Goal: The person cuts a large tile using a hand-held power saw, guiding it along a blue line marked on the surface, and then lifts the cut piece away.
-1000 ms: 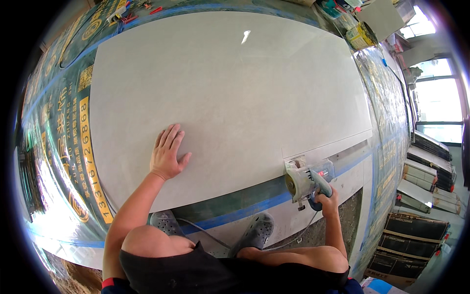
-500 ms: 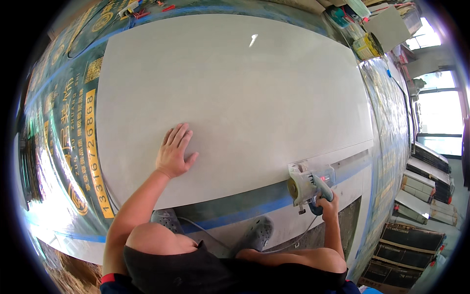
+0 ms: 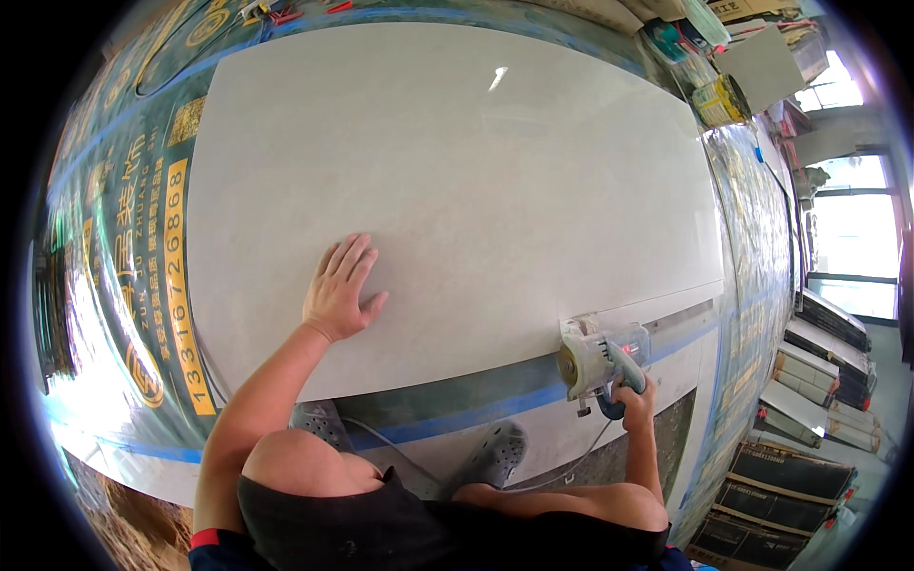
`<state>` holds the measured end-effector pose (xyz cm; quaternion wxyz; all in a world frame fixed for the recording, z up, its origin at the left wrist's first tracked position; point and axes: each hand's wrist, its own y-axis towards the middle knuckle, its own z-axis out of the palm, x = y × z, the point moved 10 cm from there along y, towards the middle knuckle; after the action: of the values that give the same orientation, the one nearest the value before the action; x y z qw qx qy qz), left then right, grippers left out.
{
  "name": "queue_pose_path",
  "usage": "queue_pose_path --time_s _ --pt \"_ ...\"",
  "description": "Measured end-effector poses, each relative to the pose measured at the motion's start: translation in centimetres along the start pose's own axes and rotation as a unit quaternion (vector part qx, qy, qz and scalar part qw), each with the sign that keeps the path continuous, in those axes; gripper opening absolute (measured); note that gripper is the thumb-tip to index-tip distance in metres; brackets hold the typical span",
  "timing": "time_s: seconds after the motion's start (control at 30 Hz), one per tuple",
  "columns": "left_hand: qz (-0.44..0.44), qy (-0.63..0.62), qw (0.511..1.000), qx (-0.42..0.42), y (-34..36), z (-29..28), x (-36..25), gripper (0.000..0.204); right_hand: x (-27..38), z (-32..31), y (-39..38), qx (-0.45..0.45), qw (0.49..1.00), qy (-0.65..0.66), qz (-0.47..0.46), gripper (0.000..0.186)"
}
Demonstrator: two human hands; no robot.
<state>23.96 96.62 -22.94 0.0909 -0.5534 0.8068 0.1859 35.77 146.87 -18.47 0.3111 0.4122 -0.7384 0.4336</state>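
Observation:
A large pale grey tile (image 3: 457,190) lies flat in front of me. My left hand (image 3: 340,290) rests palm down on its near left part, fingers spread. At the near right edge, my right hand (image 3: 632,398) is wrapped round the rear handle of a handheld tile cutter (image 3: 600,360), a small circular saw with a pale body and a clear guard. The cutter sits on the tile's edge; its blade is hidden. Right of it, a thin line separates a narrow tile strip (image 3: 671,303) from the main sheet, running to the right edge.
Green printed floor sheeting (image 3: 143,257) with blue tape surrounds the tile. My shoes (image 3: 500,452) stand at its near edge, beside a grey power cord (image 3: 395,445). A yellow bucket (image 3: 719,102) stands at the far right corner. Stacked boxes (image 3: 776,495) line the right side.
The view has shifted slightly. Both hands and the cutter hold nearly the same places on the tile.

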Motion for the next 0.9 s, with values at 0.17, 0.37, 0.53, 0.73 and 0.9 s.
queue_pose_path --time_s 0.17,0.37,0.53,0.73,0.9 --pt "-0.003 -0.001 1.000 0.000 -0.1 0.2 0.0 0.060 -0.1 0.1 0.2 0.004 1.000 0.000 0.002 0.014" --pt "-0.002 -0.003 1.000 0.000 -0.1 0.1 -0.2 0.061 -0.1 -0.2 0.4 -0.004 1.000 -0.012 -0.001 0.015" --pt "-0.003 -0.001 1.000 -0.001 -0.1 -0.1 -0.2 0.060 0.3 0.0 0.4 -0.008 1.000 -0.018 0.000 0.015" --pt "-0.006 0.000 1.000 0.001 -0.1 -0.1 -0.2 0.060 0.5 0.2 0.7 0.000 1.000 -0.014 -0.008 0.015" --pt "-0.012 -0.001 1.000 0.005 -0.1 0.0 0.0 0.059 1.0 0.4 0.7 -0.010 1.000 -0.008 -0.007 0.014"
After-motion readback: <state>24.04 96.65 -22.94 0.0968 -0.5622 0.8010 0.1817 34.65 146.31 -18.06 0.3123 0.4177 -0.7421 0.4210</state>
